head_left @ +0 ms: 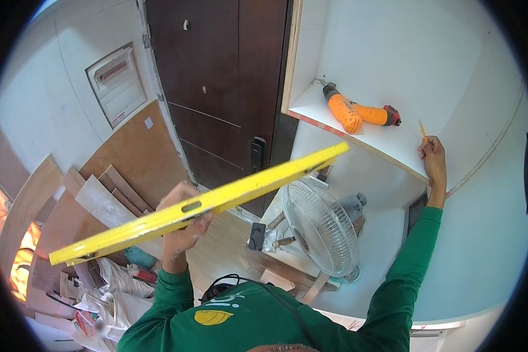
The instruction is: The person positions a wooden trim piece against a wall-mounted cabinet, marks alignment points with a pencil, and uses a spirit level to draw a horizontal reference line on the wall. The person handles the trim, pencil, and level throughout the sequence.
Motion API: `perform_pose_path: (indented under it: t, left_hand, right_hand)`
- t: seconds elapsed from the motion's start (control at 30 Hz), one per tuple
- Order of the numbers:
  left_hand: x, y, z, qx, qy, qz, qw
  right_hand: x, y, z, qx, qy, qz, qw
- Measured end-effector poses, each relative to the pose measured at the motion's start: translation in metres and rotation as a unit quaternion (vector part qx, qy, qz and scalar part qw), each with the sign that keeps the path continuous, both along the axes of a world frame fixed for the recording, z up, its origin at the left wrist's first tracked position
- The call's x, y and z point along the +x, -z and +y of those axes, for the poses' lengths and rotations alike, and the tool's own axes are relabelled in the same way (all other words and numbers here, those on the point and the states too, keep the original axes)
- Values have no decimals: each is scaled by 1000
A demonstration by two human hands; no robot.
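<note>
My left hand [185, 234] is closed around the middle of a long yellow spirit level [240, 192], which is raised in front of me and tilted up toward the right. My right hand [433, 157] reaches up to the right and pinches a thin yellow pencil [423, 130], its tip pointing upward. That hand is by the right part of the white cabinet shelf [387, 144]; I cannot tell whether it touches the board. On the same shelf, left of the pencil, an orange cordless drill [343, 110] lies on its side.
A standing fan [321, 226] is below the shelf, beside a low worktop holding a black phone [256, 236]. A dark door [214, 88] stands ahead. Wooden boards [117, 193] lean at left above cluttered sacks [120, 305]. An open electrical panel [117, 82] is on the left wall.
</note>
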State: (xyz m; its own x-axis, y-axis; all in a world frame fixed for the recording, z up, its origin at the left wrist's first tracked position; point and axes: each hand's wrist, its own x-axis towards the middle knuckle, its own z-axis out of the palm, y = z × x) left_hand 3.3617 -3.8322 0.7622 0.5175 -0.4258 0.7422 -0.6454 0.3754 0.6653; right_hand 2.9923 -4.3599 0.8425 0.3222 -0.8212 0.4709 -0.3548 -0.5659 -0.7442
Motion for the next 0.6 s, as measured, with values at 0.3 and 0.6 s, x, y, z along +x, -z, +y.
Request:
perform_pose_path:
  t: [0.3, 0.6]
  left_hand:
    - [-11, -115, -140, -134, -12, 79, 988]
    - [41, -189, -272, -232, 21, -113, 966]
  right_hand:
    - [-7, 6, 2, 13, 11, -39, 999]
    - [-4, 8, -10, 10, -15, -56, 998]
